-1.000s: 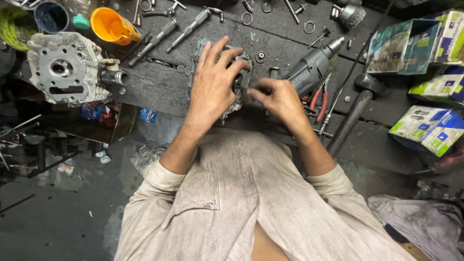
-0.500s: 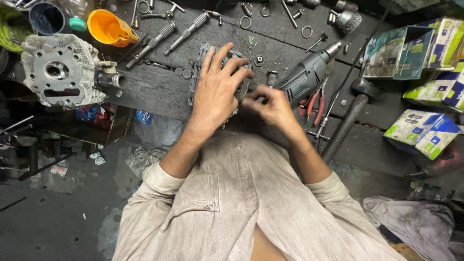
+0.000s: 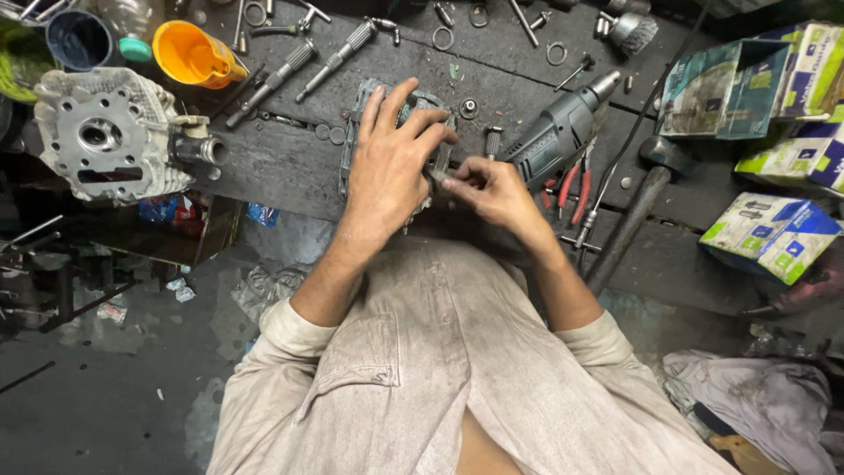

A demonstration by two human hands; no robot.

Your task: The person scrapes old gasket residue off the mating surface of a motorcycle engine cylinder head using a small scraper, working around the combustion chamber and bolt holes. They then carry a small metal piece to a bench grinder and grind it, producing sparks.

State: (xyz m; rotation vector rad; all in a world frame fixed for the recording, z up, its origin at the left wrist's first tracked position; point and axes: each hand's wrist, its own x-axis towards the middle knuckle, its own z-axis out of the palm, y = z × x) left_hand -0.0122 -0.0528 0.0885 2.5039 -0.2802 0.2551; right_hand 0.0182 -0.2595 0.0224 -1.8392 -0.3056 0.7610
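Grey metal casing [image 3: 356, 119] lies mid-bench [image 3: 281, 163], pinned under the left hand [image 3: 387, 163], fingers spread flat across it. At its 3 o'clock, the right hand [image 3: 492, 189] pinches a small metal part [image 3: 442, 161] against the casing's edge. A drill [image 3: 563, 127] rests at 2 o'clock; a cylinder head [image 3: 105, 136] sits at 9 o'clock, an orange funnel [image 3: 189, 54] at 10.

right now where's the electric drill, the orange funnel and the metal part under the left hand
electric drill [image 3: 563, 132], head view, on the grey motor body
orange funnel [image 3: 186, 53], head view, on the inside of its bowl
metal part [image 3: 355, 132], head view, on its left edge beside the left hand [image 3: 391, 167]
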